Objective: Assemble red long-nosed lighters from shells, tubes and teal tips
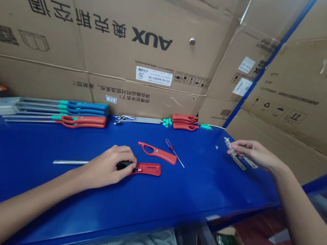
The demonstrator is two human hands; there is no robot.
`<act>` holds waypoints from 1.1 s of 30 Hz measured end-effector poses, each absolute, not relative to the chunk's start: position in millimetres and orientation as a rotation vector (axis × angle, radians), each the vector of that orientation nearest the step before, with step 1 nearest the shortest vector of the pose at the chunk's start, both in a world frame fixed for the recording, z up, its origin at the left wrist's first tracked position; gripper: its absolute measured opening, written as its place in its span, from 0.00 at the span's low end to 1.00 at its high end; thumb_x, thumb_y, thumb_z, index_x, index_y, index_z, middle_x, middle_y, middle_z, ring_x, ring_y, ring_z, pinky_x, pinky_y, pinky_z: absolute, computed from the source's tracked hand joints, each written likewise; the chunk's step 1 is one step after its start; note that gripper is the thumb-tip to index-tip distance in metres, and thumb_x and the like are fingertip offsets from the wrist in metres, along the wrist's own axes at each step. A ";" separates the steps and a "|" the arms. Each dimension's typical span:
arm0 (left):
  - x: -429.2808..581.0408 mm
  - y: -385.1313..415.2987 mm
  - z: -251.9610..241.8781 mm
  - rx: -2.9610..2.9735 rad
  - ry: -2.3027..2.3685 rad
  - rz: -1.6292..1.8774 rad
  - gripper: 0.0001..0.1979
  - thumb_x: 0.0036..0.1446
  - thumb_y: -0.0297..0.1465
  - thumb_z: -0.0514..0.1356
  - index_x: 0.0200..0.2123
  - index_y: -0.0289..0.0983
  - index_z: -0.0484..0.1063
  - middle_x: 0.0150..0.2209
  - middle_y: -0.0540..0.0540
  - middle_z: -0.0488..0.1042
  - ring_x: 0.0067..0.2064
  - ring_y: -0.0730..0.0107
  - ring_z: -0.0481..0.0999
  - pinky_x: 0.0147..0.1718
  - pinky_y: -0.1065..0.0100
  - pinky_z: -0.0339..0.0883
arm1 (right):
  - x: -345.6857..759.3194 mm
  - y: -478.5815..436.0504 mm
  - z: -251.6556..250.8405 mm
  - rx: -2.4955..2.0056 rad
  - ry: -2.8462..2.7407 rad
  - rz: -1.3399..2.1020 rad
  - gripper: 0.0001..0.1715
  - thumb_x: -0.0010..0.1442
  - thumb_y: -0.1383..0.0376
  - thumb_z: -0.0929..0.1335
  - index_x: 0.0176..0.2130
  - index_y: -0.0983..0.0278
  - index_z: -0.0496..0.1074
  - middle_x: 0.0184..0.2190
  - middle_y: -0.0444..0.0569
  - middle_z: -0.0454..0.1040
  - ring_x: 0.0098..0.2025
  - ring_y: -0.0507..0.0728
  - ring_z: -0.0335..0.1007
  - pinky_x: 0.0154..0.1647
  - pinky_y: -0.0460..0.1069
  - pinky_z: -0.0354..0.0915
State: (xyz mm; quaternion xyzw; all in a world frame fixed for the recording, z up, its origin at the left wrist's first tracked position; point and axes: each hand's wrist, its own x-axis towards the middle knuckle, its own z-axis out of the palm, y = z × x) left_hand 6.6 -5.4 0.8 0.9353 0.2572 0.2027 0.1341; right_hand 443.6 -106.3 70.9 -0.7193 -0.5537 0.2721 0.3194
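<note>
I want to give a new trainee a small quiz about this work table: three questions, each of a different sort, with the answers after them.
1. What lies closest to the screwdriver?
A) the blue-handled lighters
B) the loose red handle piece
C) the orange packet

2. True or false: the right hand is touching the screwdriver.

3. Fill the gap: the left hand is on an open shell, whose colour is ____.

Key:
1. B
2. False; its fingers are at some clear parts.
3. red
</note>
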 end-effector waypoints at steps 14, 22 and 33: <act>11.4 -7.3 4.0 2.652 0.754 0.604 0.09 0.58 0.30 0.53 0.32 0.38 0.74 0.34 0.49 0.75 0.36 0.69 0.74 0.39 0.68 0.63 | 309.0 -74.2 78.4 -1.630 -1.997 0.523 0.20 0.62 0.52 0.61 0.33 0.64 0.71 0.26 0.45 0.69 0.27 0.52 0.62 0.29 0.47 0.59; 11.2 -7.9 2.4 2.573 0.772 0.652 0.08 0.57 0.28 0.55 0.31 0.38 0.75 0.33 0.48 0.76 0.36 0.69 0.74 0.37 0.69 0.64 | 237.0 -9.1 58.7 -1.216 -2.106 1.074 0.16 0.57 0.55 0.68 0.34 0.66 0.73 0.28 0.47 0.75 0.29 0.52 0.69 0.32 0.47 0.64; 11.4 -6.9 1.2 2.618 0.773 0.631 0.09 0.58 0.29 0.55 0.32 0.37 0.76 0.33 0.47 0.76 0.35 0.69 0.74 0.38 0.67 0.64 | 244.8 -16.7 29.7 -1.175 -1.932 1.203 0.17 0.45 0.60 0.76 0.33 0.65 0.70 0.30 0.44 0.74 0.31 0.52 0.69 0.36 0.48 0.65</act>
